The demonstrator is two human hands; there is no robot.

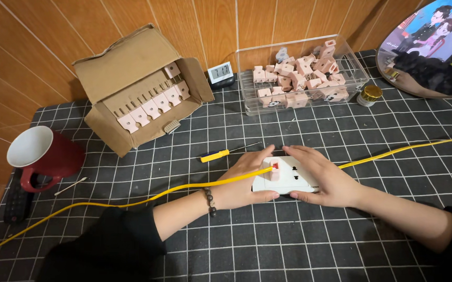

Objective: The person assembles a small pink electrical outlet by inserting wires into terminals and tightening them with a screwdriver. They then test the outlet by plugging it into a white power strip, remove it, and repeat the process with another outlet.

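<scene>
A white wall-socket plate (288, 177) with a small red switch lies flat on the black grid mat (268, 245). My left hand (244, 180) grips its left edge, thumb under the near side and fingers over the far side. My right hand (322, 175) holds the right edge the same way. A yellow cable (147, 197) runs across the mat, over my left hand and across the plate, and continues to the right behind my right hand.
A yellow-handled screwdriver (221, 153) lies just beyond my left hand. An open cardboard box (142, 89) of pink parts stands at the back left, a clear bin (299, 73) of pink parts at the back. A red mug (43, 154), a small digital clock (219, 72) and a gold-lidded jar (370, 94) stand around.
</scene>
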